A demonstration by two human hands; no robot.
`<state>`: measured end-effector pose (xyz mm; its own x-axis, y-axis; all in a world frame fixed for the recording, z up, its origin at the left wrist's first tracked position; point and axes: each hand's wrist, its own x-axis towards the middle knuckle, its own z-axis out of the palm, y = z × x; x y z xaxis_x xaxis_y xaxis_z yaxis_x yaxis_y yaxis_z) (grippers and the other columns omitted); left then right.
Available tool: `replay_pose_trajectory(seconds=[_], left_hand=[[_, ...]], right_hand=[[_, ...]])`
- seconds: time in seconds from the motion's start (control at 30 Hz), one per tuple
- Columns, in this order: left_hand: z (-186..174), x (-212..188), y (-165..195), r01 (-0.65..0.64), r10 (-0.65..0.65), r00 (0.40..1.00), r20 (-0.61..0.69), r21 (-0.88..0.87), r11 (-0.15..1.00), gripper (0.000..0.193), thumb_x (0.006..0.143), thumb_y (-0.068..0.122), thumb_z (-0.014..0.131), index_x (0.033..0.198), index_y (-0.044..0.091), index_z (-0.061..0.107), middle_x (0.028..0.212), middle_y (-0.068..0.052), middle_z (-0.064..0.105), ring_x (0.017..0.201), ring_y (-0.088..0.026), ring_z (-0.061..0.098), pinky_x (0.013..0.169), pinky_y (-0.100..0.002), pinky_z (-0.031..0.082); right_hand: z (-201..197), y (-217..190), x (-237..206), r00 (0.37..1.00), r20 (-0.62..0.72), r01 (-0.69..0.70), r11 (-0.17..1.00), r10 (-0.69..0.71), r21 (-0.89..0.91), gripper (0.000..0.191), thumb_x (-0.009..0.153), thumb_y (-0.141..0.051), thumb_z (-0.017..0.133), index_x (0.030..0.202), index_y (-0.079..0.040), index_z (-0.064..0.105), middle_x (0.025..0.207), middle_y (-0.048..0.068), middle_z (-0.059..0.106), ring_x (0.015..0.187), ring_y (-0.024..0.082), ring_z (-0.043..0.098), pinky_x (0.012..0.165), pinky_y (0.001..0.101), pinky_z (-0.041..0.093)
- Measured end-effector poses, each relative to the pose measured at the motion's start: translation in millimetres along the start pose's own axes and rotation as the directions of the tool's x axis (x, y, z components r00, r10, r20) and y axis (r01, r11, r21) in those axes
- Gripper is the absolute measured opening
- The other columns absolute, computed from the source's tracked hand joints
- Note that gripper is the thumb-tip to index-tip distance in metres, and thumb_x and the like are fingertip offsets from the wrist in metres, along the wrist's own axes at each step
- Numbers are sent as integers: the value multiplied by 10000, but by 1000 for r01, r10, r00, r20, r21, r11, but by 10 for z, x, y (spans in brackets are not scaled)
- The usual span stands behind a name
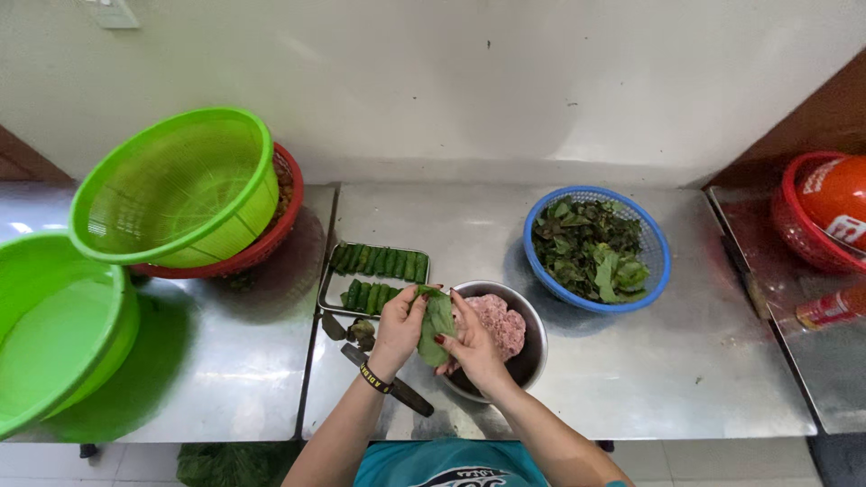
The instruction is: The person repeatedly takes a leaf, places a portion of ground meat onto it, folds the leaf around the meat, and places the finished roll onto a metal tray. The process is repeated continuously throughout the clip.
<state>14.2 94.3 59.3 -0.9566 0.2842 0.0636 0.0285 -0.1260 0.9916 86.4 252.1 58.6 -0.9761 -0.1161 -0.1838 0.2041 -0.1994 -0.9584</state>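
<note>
Both hands meet over the near middle of the steel table [631, 379]; left hand [397, 326] and right hand [471, 347] each pinch one green leaf [437, 326] from opposite sides, fingers closed on its edges, likely so it stays flat and cupped while being rolled; the leaf hangs just over the near-left rim of the metal bowl [534, 353] of pink minced meat [496, 323], close enough to take filling; finished leaf rolls [379, 261] lie in two rows on a small tray [327, 293] just to the far left, within easy reach; blue basket [657, 239] of loose leaves sits to the far right; a dark-handled knife [388, 383] lies near the left wrist; green colander [176, 185] is stacked in a red basket [287, 216] far left, green basin [54, 325] beside it; at the right edge an orange-red rounded package with white lettering sits in a red basket [794, 225], a small red bottle [830, 308] nearer.
</note>
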Motion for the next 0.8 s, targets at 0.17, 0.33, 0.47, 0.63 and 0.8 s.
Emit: replay_pose_trajectory(seconds=[0.17, 0.33, 0.47, 0.63, 0.8], left_hand=[[-62, -91, -91, -30, 30, 1000, -1, 87, 996, 274, 1045, 32, 483, 1213, 1, 697, 1006, -37, 735, 908, -84, 642, 826, -245, 535], [-271, -283, 43, 33, -33, 999, 4, 73, 997, 297, 1038, 38, 464, 1248, 9, 673, 1017, -36, 745, 897, -82, 666, 814, -238, 553], [-296, -429, 166, 51, -48, 999, -24, 105, 993, 293, 1028, 45, 482, 1245, 12, 677, 1017, -40, 748, 897, -74, 662, 804, -234, 551], [-259, -469, 189, 33, -22, 997, -70, 160, 987, 281, 1033, 66, 502, 1240, 20, 687, 1006, -23, 739, 890, -68, 646, 794, -230, 541], [-257, -454, 126, 30, -16, 996, -86, 168, 985, 277, 1036, 74, 526, 1246, 20, 697, 976, -20, 723, 867, -68, 612, 777, -230, 519]], right_hand=[[-213, 329, -177, 1000, 23, -8, 993, 11, -118, 784, 956, -3, 555, 1629, -205, 207, 841, 114, 689, 605, 155, 718, 550, 274, 521], [-1024, 273, -157, 937, -233, 69, 792, -259, -606, 247, 955, -70, 642, 1185, -104, 724, 1053, 59, 771, 868, 203, 745, 726, 314, 617], [-1295, 75, -172, 948, -202, -32, 560, -244, -828, 217, 927, -108, 678, 1137, -113, 735, 1089, 94, 718, 921, 240, 744, 815, 334, 598], [-896, 45, -10, 978, 103, 162, 342, -184, -926, 274, 884, -115, 720, 1154, -91, 675, 1148, 126, 639, 1117, 311, 622, 962, 430, 504], [-537, 253, 167, 964, 244, 257, 129, -106, -958, 412, 833, -117, 693, 1234, -105, 597, 1173, 164, 558, 1137, 370, 579, 921, 479, 501]])
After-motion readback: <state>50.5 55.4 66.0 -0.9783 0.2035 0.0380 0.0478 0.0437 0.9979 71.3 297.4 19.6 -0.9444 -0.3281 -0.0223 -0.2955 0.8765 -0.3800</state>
